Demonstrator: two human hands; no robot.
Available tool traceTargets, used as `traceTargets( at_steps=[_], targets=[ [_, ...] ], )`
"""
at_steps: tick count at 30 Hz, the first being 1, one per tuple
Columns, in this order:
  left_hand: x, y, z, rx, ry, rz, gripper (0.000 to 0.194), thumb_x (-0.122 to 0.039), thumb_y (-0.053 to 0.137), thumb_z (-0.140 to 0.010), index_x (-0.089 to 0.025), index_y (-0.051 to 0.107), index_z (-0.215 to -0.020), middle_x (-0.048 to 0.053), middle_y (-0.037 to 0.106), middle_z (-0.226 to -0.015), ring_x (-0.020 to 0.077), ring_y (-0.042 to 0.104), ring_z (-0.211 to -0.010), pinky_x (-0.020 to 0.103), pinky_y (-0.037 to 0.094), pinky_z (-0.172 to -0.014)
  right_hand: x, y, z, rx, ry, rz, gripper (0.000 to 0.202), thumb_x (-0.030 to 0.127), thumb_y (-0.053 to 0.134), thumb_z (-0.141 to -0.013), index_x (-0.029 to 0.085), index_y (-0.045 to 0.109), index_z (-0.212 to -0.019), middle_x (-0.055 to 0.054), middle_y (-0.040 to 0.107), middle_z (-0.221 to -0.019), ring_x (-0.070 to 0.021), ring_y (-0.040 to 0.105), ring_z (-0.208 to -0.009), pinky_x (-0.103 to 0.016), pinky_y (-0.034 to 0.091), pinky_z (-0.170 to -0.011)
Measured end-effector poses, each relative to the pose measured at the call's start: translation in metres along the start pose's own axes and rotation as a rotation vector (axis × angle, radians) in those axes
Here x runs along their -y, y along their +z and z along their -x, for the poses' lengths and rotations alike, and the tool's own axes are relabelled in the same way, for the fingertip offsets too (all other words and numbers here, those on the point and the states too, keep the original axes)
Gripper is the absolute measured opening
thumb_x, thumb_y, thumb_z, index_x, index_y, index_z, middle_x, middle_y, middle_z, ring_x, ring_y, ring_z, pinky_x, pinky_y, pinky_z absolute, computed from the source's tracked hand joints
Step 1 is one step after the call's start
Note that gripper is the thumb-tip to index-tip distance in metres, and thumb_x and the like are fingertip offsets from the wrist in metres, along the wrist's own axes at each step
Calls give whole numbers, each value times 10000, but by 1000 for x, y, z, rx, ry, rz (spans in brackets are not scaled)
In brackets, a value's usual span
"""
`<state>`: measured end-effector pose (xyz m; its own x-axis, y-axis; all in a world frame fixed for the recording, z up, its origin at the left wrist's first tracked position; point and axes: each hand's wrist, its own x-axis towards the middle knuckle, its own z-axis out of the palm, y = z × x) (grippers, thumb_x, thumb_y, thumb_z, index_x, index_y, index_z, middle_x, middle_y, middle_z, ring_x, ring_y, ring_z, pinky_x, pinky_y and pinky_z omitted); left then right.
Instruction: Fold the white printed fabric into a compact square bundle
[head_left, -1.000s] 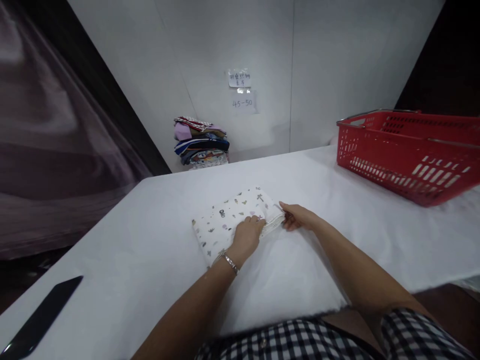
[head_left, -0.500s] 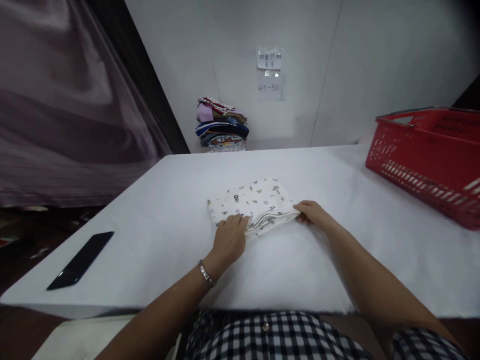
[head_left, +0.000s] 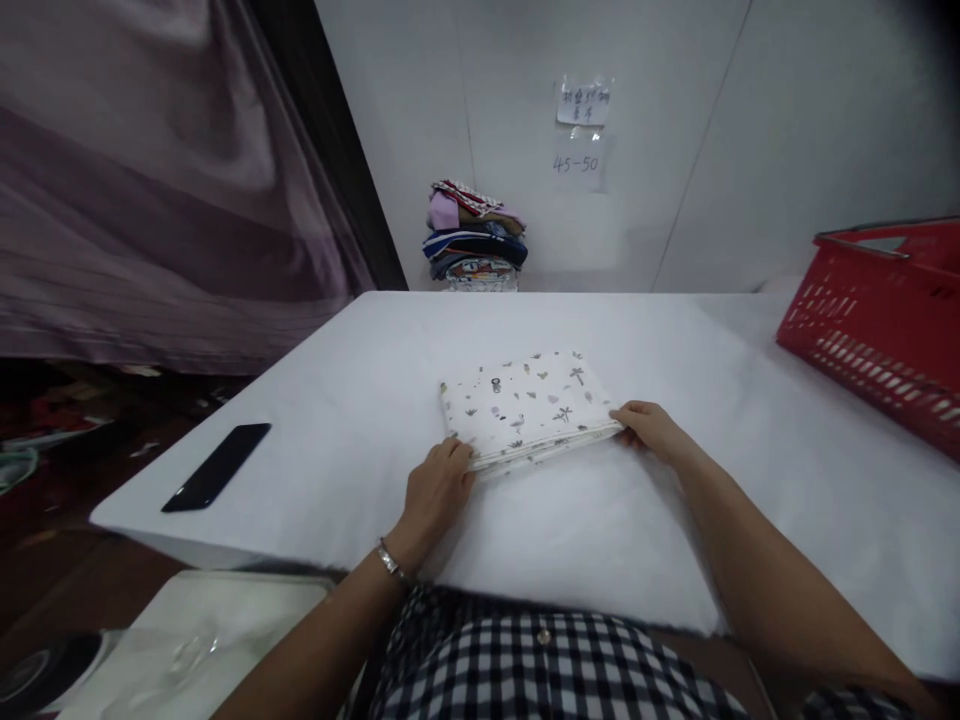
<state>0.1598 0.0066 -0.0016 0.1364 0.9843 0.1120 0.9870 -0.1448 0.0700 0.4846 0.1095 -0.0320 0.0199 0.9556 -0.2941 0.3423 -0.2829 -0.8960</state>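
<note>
A folded white cloth [head_left: 532,400] printed with small palm trees and animals lies flat on the white table, its layered edge facing me. My left hand [head_left: 441,482], with a silver bracelet at the wrist, grips the near left corner, fingers on top and thumb at the edge. At the near right corner, my right hand [head_left: 646,428] pinches the layers between thumb and fingers. The cloth's edge is drawn fairly straight between both hands.
A black phone [head_left: 217,467] lies on the table [head_left: 337,400] at the left. To the right stands a red plastic basket [head_left: 885,330]. Beyond the far edge rises a stack of folded fabrics [head_left: 476,240] against the wall. A purple curtain [head_left: 150,180] hangs at left.
My left hand has slid from atop the cloth to its near left corner. The wavy front edge has become straighter. My view has shifted left, while my right hand keeps its corner.
</note>
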Motion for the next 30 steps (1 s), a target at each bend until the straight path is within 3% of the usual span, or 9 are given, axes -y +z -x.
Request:
traceTargets(
  at_steps=[3, 11, 15, 18, 21, 24, 26, 30],
  targets=[
    [-1, 2, 4, 28, -15, 22, 205, -162, 461, -804, -238, 486, -993, 28, 517, -1077, 159, 526, -899, 248, 385, -580, 2, 0, 1, -20, 16, 29, 214, 337, 610, -720, 159, 533, -629, 9, 521, -422, -72, 419, -361, -182, 302, -358],
    [3, 4, 6, 8, -25, 151, 142, -262, 438, -846, -233, 522, -956, 10, 538, -1070, 149, 552, -821, 260, 390, -587, 5, 0, 5, -4, 17, 135, 193, 340, 560, -747, 164, 535, -672, 13, 530, -449, -76, 439, -386, -181, 334, -379],
    [13, 4, 9, 0, -51, 347, 268, -435, 387, -870, -242, 560, -939, -7, 554, -1016, 108, 546, -708, 256, 414, -633, 7, -1, 7, -9, 14, 215, 224, 368, 572, -734, 162, 552, -818, 9, 554, -482, -96, 479, -407, -192, 352, -385],
    [19, 0, 3, -50, -115, 389, 347, -452, 348, -879, -213, 587, -799, -1, 569, -907, 105, 538, -674, 257, 425, -642, 7, -2, 8, 15, -1, 282, 233, 389, 554, -741, 159, 557, -780, 10, 534, -466, -101, 481, -407, -198, 341, -385],
    [18, -8, -12, -196, -136, 342, 312, -411, 381, -872, -204, 602, -795, 33, 587, -966, 149, 562, -836, 286, 446, -743, 4, -2, 7, 64, -38, 318, 268, 421, 520, -756, 164, 541, -683, 13, 506, -442, -91, 446, -388, -202, 324, -383],
    [9, -12, -30, -331, -60, 299, 313, -406, 402, -866, -203, 601, -996, 70, 544, -1194, 201, 475, -1123, 347, 380, -950, 1, -1, 6, 67, -57, 316, 289, 447, 513, -755, 168, 538, -680, 17, 497, -443, -91, 444, -390, -201, 308, -379],
    [3, -6, -39, -257, 12, 256, 450, -474, 400, -853, -195, 521, -1184, 84, 431, -1354, 233, 337, -1271, 399, 275, -1047, 0, 0, 6, 70, -72, 311, 289, 450, 517, -750, 169, 540, -689, 23, 491, -449, -91, 450, -395, -198, 296, -376],
    [3, 19, -44, 66, 39, 199, 704, -625, 308, -819, -182, 334, -1365, 86, 224, -1476, 259, 116, -1367, 455, 124, -1096, 0, 0, 7, 91, -93, 310, 273, 438, 503, -757, 172, 542, -717, 33, 489, -469, -90, 447, -400, -199, 291, -379]
  ],
)
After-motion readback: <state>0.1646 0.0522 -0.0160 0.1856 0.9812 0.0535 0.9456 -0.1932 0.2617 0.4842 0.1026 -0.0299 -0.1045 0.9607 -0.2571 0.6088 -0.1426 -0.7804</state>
